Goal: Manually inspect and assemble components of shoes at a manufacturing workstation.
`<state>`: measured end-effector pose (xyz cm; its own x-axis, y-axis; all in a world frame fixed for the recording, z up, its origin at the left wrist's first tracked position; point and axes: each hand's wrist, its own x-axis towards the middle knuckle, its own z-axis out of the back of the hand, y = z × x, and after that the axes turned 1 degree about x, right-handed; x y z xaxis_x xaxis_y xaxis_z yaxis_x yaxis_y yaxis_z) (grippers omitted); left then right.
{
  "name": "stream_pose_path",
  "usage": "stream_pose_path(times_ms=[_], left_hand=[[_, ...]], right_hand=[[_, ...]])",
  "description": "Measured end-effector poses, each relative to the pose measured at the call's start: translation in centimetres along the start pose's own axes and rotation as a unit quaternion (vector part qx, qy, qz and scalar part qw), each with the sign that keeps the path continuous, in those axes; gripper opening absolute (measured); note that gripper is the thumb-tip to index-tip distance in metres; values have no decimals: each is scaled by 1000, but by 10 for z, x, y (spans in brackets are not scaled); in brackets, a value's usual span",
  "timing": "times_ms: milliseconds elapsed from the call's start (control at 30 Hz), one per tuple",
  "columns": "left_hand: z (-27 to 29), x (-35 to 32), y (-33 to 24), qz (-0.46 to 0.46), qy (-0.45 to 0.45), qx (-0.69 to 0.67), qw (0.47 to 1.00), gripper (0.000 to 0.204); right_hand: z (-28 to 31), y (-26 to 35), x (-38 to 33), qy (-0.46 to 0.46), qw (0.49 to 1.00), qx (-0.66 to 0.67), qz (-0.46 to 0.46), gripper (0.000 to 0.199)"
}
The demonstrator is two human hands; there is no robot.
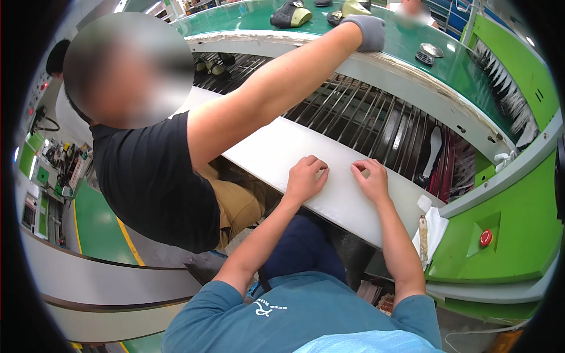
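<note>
Above a long white board (275, 147), my left hand (306, 178) is loosely curled, its thumb apart from the fingers, holding nothing. My right hand (372, 179) faces it across a short gap, also curled and bare, with space between thumb and forefinger. Both hands rest on or just over the board; contact is unclear. Beyond the board lies a rack of metal rods (368, 117). Dark shoe parts, one with a pale sole (434, 150), sit at its right end. A white cloth (432, 229) and a worn stick-like tool (423, 235) lie right of my right forearm.
A co-worker at my left reaches a grey-gloved hand (369, 33) to the curved green conveyor (400, 44). It carries several shoes, including a black-and-olive shoe (291, 15) and a grey shoe piece (428, 53). The green machine housing (471, 262) with a red button (485, 237) stands right.
</note>
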<state>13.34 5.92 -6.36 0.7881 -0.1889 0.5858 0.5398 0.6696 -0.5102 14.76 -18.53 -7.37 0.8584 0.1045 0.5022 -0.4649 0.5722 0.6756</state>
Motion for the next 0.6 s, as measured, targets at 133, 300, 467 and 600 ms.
stream_pose_path(times_ms=[133,300,467,600], left_hand=[[11,0,-30,5,14,10,1000,6],[63,-10,-108,-81,24,-172,982,16],[150,108,-144,-268,-249,-106,925,23],[114,394,-49,-150,145,426,880,30]], right_hand=[[3,-2,2,-20,1000,10,-16,13],[6,-3,1,-34,998,28,-53,13],[4,-3,-2,-56,994,61,-75,11],[3,-4,-4,-52,991,64,-102,13]])
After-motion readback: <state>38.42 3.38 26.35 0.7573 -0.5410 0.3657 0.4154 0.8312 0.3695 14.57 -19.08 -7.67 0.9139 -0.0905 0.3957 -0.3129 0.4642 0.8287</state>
